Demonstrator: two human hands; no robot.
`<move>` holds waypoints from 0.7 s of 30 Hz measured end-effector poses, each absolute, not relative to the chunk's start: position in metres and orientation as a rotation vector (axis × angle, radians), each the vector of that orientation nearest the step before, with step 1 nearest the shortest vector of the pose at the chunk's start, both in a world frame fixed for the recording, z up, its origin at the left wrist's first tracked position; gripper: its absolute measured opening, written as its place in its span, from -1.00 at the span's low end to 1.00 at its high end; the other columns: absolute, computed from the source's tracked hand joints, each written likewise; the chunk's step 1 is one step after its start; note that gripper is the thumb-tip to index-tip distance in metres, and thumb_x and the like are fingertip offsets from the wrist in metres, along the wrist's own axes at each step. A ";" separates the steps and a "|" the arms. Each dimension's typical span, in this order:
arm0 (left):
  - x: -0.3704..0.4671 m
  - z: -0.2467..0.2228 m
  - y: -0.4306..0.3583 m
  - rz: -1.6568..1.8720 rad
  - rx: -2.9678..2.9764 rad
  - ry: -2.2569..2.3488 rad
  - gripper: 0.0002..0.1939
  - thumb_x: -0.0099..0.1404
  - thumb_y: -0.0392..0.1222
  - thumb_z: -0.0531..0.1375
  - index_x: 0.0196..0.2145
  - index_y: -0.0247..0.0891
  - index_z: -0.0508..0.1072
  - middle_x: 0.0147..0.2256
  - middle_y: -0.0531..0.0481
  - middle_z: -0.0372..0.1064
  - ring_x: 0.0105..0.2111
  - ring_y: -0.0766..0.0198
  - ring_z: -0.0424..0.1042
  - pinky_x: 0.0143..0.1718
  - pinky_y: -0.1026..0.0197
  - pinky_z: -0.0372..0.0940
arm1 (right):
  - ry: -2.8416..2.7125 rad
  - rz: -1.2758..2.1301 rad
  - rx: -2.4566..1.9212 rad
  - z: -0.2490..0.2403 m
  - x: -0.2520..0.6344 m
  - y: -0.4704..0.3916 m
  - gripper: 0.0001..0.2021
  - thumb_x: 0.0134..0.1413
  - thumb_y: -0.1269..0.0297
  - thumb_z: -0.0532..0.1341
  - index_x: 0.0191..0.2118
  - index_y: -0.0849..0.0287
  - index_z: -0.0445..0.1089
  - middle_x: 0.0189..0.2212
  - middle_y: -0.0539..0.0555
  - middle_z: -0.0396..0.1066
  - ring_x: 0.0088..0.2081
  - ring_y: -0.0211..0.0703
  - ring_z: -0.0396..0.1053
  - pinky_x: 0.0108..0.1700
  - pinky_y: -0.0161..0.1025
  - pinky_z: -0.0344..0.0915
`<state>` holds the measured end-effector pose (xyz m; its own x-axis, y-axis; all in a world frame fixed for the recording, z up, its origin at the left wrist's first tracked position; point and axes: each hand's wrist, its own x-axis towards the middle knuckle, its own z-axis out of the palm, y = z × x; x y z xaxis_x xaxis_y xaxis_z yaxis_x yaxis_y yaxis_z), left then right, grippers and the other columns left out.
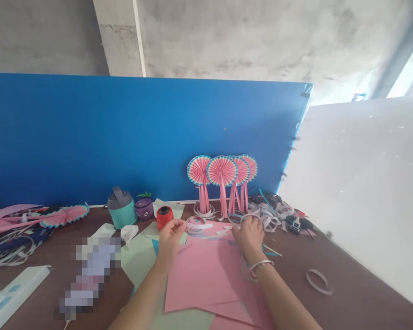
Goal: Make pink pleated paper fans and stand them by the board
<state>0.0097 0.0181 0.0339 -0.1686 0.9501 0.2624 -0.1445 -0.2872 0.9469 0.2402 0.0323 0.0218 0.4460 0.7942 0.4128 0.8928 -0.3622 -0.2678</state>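
My left hand (172, 233) pinches one end of a short white strip (203, 226), which sticks out to the right above the pink paper sheets (206, 270). Behind the strip lies a roll of tape (195, 232). My right hand (250, 234), with a bracelet at the wrist, is curled over the back right of the sheets, its fingertips partly hidden. Another tape roll (242, 216) shows just behind its knuckles; I cannot tell whether they touch. White scraps (223, 230) lie just left of my right fingers.
Pink pleated paper fans (222, 170) stand against the blue partition (124, 133). A red spool (164, 218), a purple cup (144, 208) and a teal container (121, 213) stand left of them. Tangled strips (271, 216) lie at right, nearer a loose tape ring (318, 281).
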 end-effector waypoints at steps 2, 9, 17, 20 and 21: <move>0.009 0.034 0.019 1.584 1.208 1.030 -0.78 0.02 -0.06 0.28 -0.44 -0.27 0.46 -0.51 0.03 0.41 -0.43 0.25 0.41 -0.29 0.22 0.29 | -1.464 -0.256 -2.322 0.030 0.251 0.029 -0.66 -0.04 0.35 0.13 -0.13 0.44 0.39 -0.10 0.45 0.34 0.00 0.26 0.26 -0.06 -0.02 0.15; 0.009 0.032 0.020 1.547 1.170 1.008 -0.77 0.01 -0.06 0.29 -0.44 -0.27 0.46 -0.50 0.03 0.41 -0.41 0.28 0.39 -0.28 0.24 0.28 | -1.422 0.263 -1.926 0.048 0.253 0.031 -0.57 0.14 0.03 0.01 -0.47 0.23 0.46 -0.44 0.21 0.46 -0.31 0.02 0.40 -0.30 -0.17 0.21; 0.018 0.029 0.018 1.511 1.139 1.020 -0.69 -0.03 0.02 0.32 -0.44 -0.28 0.46 -0.49 0.03 0.41 -0.42 0.26 0.39 -0.29 0.24 0.26 | -0.965 1.650 -0.826 0.027 0.191 0.016 -0.51 -0.29 0.30 0.43 -0.11 0.16 0.42 -0.37 0.05 0.47 -0.29 -0.16 0.42 -0.29 -0.30 0.26; 0.021 0.029 0.016 1.519 1.120 1.011 -0.68 -0.05 0.01 0.33 -0.44 -0.29 0.47 -0.50 0.03 0.41 -0.43 0.27 0.38 -0.32 0.25 0.26 | -0.871 1.641 -0.818 0.026 0.187 0.012 -0.41 -0.30 0.42 0.42 -0.01 0.16 0.35 -0.48 -0.04 0.43 -0.41 -0.27 0.36 -0.34 -0.35 0.21; 0.022 0.030 0.015 1.520 1.114 1.010 -0.69 -0.04 0.01 0.33 -0.44 -0.29 0.47 -0.50 0.03 0.41 -0.43 0.27 0.38 -0.32 0.26 0.26 | -0.855 1.630 -0.817 0.027 0.186 0.011 -0.39 -0.29 0.43 0.41 0.01 0.17 0.33 -0.52 -0.06 0.41 -0.44 -0.29 0.34 -0.34 -0.35 0.20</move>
<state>0.0219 0.0149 0.0301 -0.1199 0.9780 0.1707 -0.2209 -0.1940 0.9558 0.1864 0.0115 0.0268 -0.1936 0.9773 -0.0857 -0.4854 -0.1714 -0.8573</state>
